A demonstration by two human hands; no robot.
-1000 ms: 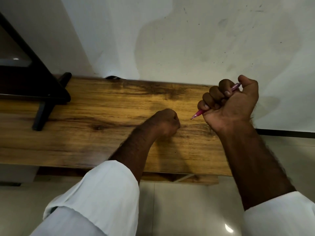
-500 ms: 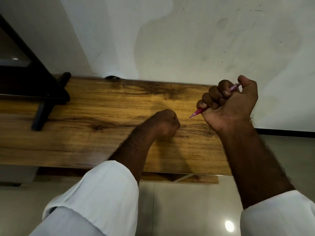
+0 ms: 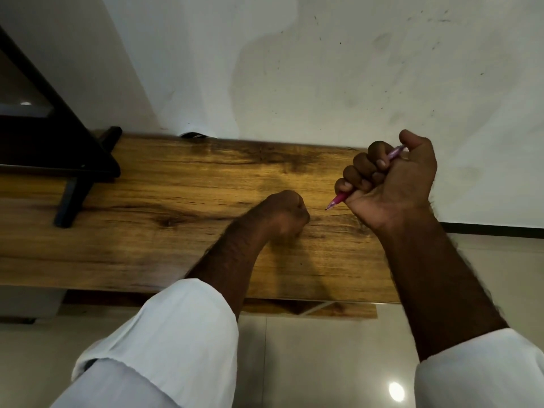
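My right hand is raised above the right end of a wooden table, its fingers and thumb curled round a pink pen. The pen's tip points down and left toward the tabletop, and its other end shows near my thumb. My left hand rests on the table as a closed fist, just left of the pen tip, and nothing is visible inside it. Both forearms come out of rolled white sleeves.
A black stand with a slanted leg sits on the table's left end. A stained white wall rises right behind the table. Glossy light floor tiles lie below the table's near edge.
My right hand with the pen has drifted very slightly; the left fist stays put on the table.
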